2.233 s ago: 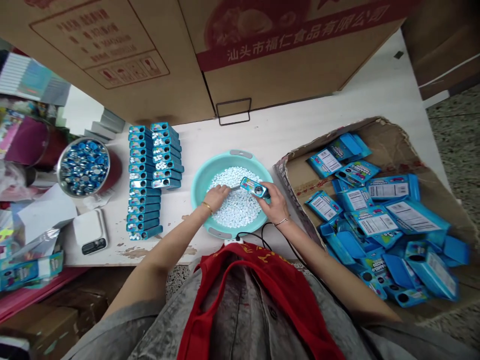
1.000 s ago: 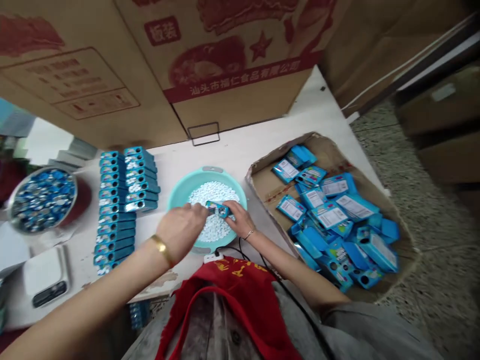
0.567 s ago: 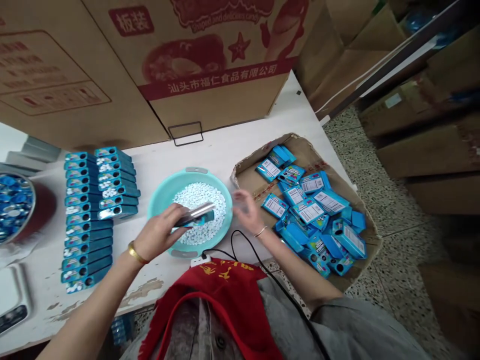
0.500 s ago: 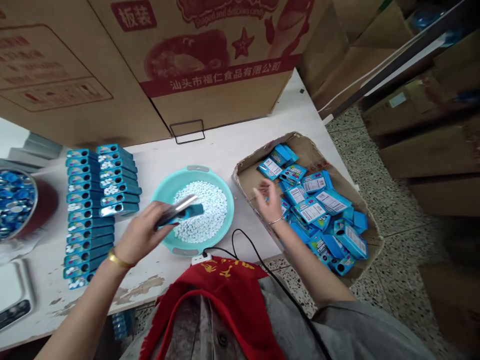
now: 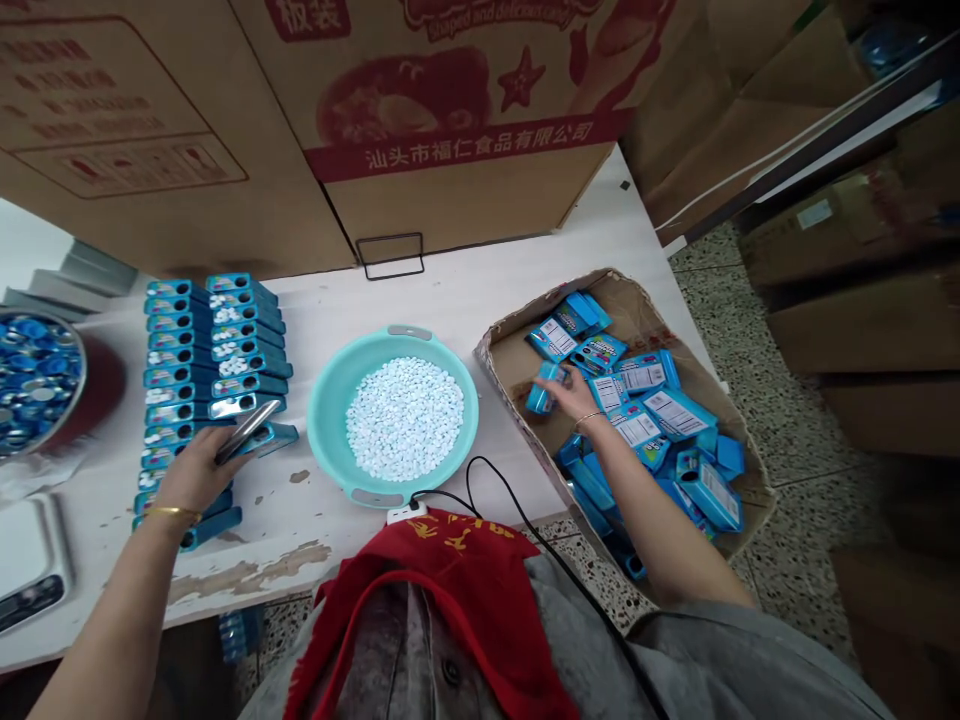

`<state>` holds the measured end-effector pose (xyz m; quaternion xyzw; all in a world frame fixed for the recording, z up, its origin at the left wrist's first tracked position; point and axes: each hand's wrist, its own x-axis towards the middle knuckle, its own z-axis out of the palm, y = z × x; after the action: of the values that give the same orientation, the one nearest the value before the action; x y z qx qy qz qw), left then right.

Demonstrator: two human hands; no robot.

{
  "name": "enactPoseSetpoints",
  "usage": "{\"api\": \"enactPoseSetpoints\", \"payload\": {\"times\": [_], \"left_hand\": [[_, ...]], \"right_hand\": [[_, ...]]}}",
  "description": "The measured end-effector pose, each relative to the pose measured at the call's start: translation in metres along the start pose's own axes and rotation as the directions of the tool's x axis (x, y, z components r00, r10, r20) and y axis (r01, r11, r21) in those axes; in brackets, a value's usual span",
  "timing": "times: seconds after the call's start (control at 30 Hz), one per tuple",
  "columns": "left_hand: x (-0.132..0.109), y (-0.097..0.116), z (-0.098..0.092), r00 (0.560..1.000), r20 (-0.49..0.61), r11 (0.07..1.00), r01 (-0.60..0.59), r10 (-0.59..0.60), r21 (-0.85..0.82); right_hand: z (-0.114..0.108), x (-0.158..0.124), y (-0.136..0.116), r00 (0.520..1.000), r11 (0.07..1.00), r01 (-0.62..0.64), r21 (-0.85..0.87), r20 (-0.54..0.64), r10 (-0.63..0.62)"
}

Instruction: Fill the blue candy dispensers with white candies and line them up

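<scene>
My left hand (image 5: 196, 470) is closed around a shiny metal scoop (image 5: 249, 428). Just under the scoop, a small blue candy box (image 5: 274, 438) lies at the near end of the right-hand row; whether my fingers also grip it is hidden. On the other side, my right hand (image 5: 576, 398) pinches another small blue box (image 5: 541, 388) inside the cardboard tray (image 5: 517, 395). Many more blue boxes (image 5: 637, 425) lie jumbled in that tray. Between my hands, a turquoise basin (image 5: 319, 425) holds small white candies (image 5: 405, 420).
Two rows of blue boxes (image 5: 176, 355) with round openings stand at the left, some showing white candies. Beyond them are a metal bowl of blue pieces (image 5: 34, 375) and a white scale (image 5: 26, 550). Large cartons (image 5: 450, 210) line the back. A black cable (image 5: 517, 515) runs past the basin.
My left hand has carried the scoop and a blue box from above the basin leftward to the rows. My right hand has moved further into the tray and taken hold of a box.
</scene>
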<state>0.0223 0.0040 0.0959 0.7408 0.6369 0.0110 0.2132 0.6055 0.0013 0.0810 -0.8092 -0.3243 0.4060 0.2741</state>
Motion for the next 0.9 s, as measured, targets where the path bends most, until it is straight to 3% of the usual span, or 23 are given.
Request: {"api": "enactPoseSetpoints", "payload": {"times": [0.03,0.1,0.17,0.23,0.3,0.4,0.47,0.57,0.63,0.7,0.8,0.9], "left_hand": [[0.005,-0.005,0.008,1.0,-0.001,1.0,0.004,-0.004,0.001],[0.013,-0.012,0.021,0.999,-0.01,0.998,0.049,-0.049,0.028],[0.018,-0.016,0.029,0.986,-0.035,0.983,0.165,-0.163,0.078],[0.017,-0.018,0.032,0.956,-0.102,0.952,0.285,-0.275,0.11],[0.012,-0.014,0.03,0.94,-0.191,0.947,0.306,-0.283,0.1],[0.006,0.01,0.027,0.957,-0.251,0.988,0.153,-0.147,0.006],[0.007,0.038,0.03,0.983,-0.182,0.996,-0.002,-0.014,-0.084],[0.023,0.088,0.044,0.982,0.045,0.971,-0.172,0.182,-0.168],[0.042,0.117,0.059,0.97,0.16,0.978,-0.166,0.185,-0.125],[0.062,0.139,0.076,0.973,0.196,0.993,-0.113,0.118,-0.035],[0.085,0.158,0.102,0.976,0.191,0.99,-0.123,0.108,0.067],[0.086,0.167,0.125,0.943,0.24,0.964,-0.257,0.233,0.075]], "right_hand": [[-0.003,-0.003,-0.011,0.996,0.974,-0.08,0.21,0.063,0.069],[-0.01,-0.015,-0.035,0.97,0.84,-0.202,0.504,0.221,0.101],[-0.015,-0.033,-0.055,0.944,0.723,-0.261,0.639,0.326,0.053],[-0.014,-0.053,-0.071,0.927,0.663,-0.286,0.692,0.376,0.008],[-0.007,-0.072,-0.082,0.906,0.64,-0.302,0.707,0.422,-0.039],[0.015,-0.094,-0.087,0.881,0.653,-0.273,0.706,0.457,-0.126],[0.033,-0.106,-0.085,0.89,0.697,-0.194,0.691,0.423,-0.171],[0.055,-0.12,-0.077,0.902,0.824,0.039,0.565,0.335,-0.272],[0.063,-0.128,-0.071,0.872,0.874,0.235,0.425,0.306,-0.383],[0.068,-0.134,-0.065,0.832,0.869,0.384,0.313,0.29,-0.472],[0.07,-0.135,-0.053,0.839,0.866,0.42,0.271,0.248,-0.484],[0.072,-0.129,-0.034,0.888,0.892,0.328,0.312,0.219,-0.403]]}}
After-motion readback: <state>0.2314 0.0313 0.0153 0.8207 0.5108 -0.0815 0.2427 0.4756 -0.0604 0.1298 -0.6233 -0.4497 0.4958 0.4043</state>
